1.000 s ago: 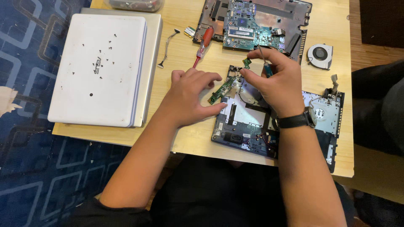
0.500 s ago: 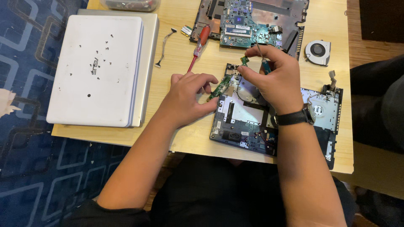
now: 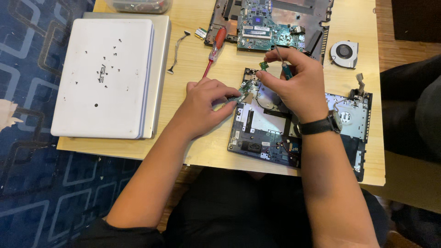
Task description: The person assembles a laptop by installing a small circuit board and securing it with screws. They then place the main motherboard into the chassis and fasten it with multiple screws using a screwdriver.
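We sit at a light wooden table [image 3: 202, 151] that fills most of the view. Its left part carries a closed white laptop [image 3: 103, 76] stacked on a silver one [image 3: 161, 55]. At the far edge lies an opened laptop base with a green motherboard [image 3: 262, 25] exposed, and right of it a round black cooling fan [image 3: 344, 53]. Near us, on the right half, rests a second dismantled laptop chassis [image 3: 262, 133], dark, with a silvery plate inside.

Our left hand [image 3: 202, 105] lies curled at the chassis's left edge, fingers narrowly pinched on a small green circuit board [image 3: 240, 95] that sits at the chassis's far left corner. Our right hand [image 3: 298, 85], a black watch on its wrist, hovers over the chassis and grips a thin screwdriver with a teal handle [image 3: 285, 70], shaft pointing away from us.

A red-handled screwdriver [image 3: 216, 46] lies between the two opened machines, and a thin loose cable [image 3: 177, 53] lies just right of the stacked laptops.
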